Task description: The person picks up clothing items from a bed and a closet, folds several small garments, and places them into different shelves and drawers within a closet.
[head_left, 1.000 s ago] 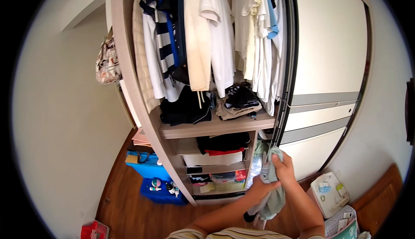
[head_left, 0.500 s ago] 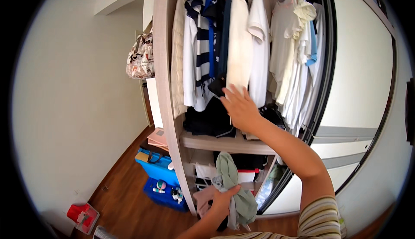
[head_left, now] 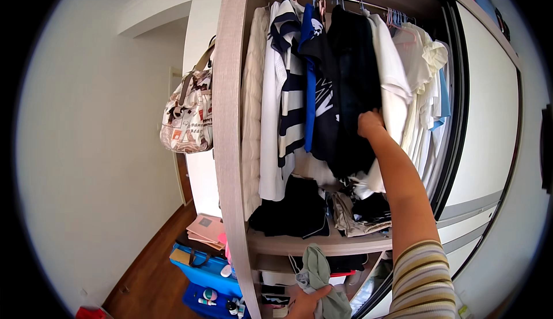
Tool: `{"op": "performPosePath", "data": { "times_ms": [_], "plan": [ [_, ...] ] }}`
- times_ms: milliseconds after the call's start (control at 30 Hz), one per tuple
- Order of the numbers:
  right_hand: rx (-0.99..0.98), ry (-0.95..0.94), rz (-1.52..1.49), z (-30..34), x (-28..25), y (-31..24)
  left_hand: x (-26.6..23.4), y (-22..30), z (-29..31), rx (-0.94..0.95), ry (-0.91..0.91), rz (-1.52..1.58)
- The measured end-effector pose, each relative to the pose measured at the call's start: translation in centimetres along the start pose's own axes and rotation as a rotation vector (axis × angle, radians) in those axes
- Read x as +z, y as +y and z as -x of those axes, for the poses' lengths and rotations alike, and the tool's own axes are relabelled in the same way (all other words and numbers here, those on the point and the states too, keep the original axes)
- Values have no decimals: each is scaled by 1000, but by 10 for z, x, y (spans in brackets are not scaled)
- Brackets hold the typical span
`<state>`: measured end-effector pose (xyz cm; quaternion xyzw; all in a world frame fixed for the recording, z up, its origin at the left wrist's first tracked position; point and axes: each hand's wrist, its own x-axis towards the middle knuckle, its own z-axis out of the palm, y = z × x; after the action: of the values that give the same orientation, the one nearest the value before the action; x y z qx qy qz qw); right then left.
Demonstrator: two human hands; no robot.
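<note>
Head view: left hand full, right hand among the hanging clothes

A grey-green garment [head_left: 318, 268] sits bunched at the lower centre of the frame, gripped in the left hand [head_left: 309, 303]. Well above it, right of centre, the right hand [head_left: 371, 124] is curled at the edge of a dark garment [head_left: 354, 77], beside a white garment [head_left: 393, 82]; whether its fingers pinch cloth, I cannot tell. The step appears to be parting these two; the next move likely calls for a steady left grip while the right widens the gap. Below, folded black clothing [head_left: 292, 208] lies on a shelf [head_left: 357, 242]; a patterned bag [head_left: 193, 114] hangs left of centre.
</note>
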<state>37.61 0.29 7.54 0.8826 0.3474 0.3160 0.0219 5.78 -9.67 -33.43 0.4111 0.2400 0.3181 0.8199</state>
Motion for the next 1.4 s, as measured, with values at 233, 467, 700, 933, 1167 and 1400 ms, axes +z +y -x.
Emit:
{"op": "performPosePath", "data": {
  "times_ms": [233,467,700,933,1167,1400],
  "plan": [
    [6,396,-1186,-18,-11,-65,16,18,-12,-184,-119,139],
    [-747,1131,-245,63,-75,-166,14,21,2,-149,-128,15],
    [-168,420,94,38,-31,-74,7,10,-11,-218,-115,243],
    [-201,304,-344,58,-3,-34,20,3,-9,-256,-239,258],
    [87,334,-1394,4,12,-105,26,22,23,-230,-270,232],
    [-360,405,-1054,15,-62,-237,21,11,22,-134,-108,56]
  ]
}}
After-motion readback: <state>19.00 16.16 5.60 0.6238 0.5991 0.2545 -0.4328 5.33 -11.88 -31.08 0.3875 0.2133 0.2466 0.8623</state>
